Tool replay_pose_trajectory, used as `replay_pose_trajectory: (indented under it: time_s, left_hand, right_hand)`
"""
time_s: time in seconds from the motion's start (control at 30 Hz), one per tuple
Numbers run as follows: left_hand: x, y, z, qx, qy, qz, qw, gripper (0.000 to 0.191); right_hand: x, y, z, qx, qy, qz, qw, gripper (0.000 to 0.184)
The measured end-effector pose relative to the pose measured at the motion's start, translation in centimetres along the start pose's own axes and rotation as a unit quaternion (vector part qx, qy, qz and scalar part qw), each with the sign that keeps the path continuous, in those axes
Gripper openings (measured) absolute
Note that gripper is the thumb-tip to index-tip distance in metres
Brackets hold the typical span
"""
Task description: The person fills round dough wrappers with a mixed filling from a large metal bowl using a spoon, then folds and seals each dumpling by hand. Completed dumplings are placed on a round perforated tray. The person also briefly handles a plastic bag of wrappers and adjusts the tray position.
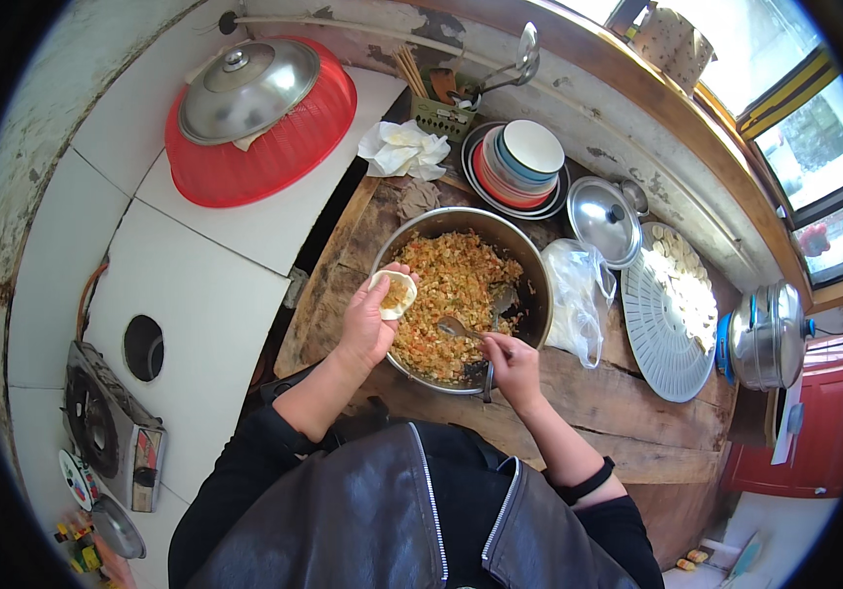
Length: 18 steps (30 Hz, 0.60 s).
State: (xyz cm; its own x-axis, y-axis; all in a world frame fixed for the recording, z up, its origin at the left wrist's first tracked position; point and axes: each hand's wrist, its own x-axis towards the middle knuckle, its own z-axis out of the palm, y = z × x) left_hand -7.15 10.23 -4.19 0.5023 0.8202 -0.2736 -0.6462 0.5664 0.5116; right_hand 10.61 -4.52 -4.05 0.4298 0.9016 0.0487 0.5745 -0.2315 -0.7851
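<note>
My left hand point(370, 324) holds a round dough wrapper point(406, 303) in its palm, with some chopped filling in the middle and the thumb over its edge. It is above the left rim of a large metal pot point(541, 294). Chopped vegetable filling point(440, 272) covers much of the pot's bottom. My right hand point(513, 368) grips the handle of a metal spoon point(454, 327), whose bowl is over the filling. A second metal utensil point(504, 300) rests in the filling at the pot's right side.
Beyond the pot stand stacked bowls point(521, 166), crumpled paper point(404, 149) and a utensil basket point(442, 118). To the right are a plastic bag point(572, 294), a pot lid point(604, 221), a round tray point(657, 339) holding dough pieces, and a steamer pot point(766, 339). A red basket point(259, 173) is at upper left.
</note>
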Motion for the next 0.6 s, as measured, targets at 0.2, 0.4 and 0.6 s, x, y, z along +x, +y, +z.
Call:
replay_pose_trajectory:
  time_s: [0.2,0.4,0.6]
  left_hand:
    - [-1.0,0.6,-0.4,-0.032,-0.006,-0.017,0.999,0.033]
    - [-1.6,-0.3,-1.4,0.003,0.042,-0.032,0.999,0.036]
    - [-1.3,-1.8,-1.7,0.024,0.083,-0.02,0.996,0.029]
  right_hand:
    - [0.6,1.4,2.9,0.054,-0.018,0.007,0.998,0.018]
    - [1.2,1.7,1.0,0.385,0.009,0.262,0.885,0.022]
    - [0.8,1.7,1.2,0.183,0.027,0.112,0.976,0.02]
